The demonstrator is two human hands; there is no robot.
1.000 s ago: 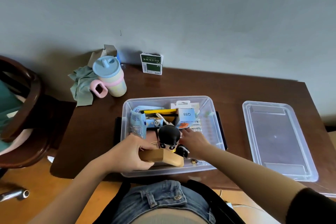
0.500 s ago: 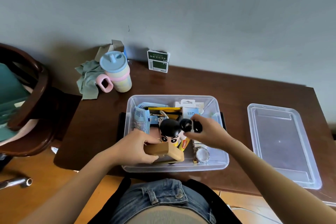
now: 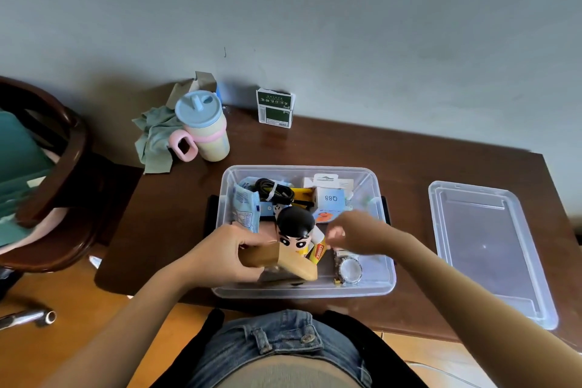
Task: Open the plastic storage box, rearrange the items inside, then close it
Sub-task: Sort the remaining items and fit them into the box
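The right hand (image 3: 356, 231) held a small black bundle half a second ago. Now it is blurred over the middle of the plastic storage box (image 3: 304, 290), fingers curled, and whether it still pinches anything I cannot tell. A coiled black cable (image 3: 273, 191) now lies at the far-left corner, beyond the left hand (image 3: 226, 253), where none showed before. My guess is that the bundle was dropped there, so 1 item has been relocated and the rearranging step is under way.

The left hand has stayed at the near-left of the box, wrapped firmly around a tan cardboard box (image 3: 275, 260).

The box sits open on the desk (image 3: 409, 154) directly in front of the person. Its clear lid (image 3: 488, 249) lies flat well to the right of the right hand, so closing is not yet due.

Inside:
- A cartoon figure with black hair (image 3: 294, 228) stands just beyond the left hand's thumb.
- A blue sachet (image 3: 246, 209) leans upright to the left of the figure.
- A white carton marked Q88 (image 3: 330, 200) sits just beyond the right hand.
- A yellow lip-balm tube (image 3: 317, 252) lies between the 2 hands.
- A wristwatch (image 3: 349, 268) lies on the floor of the box beneath the right wrist.
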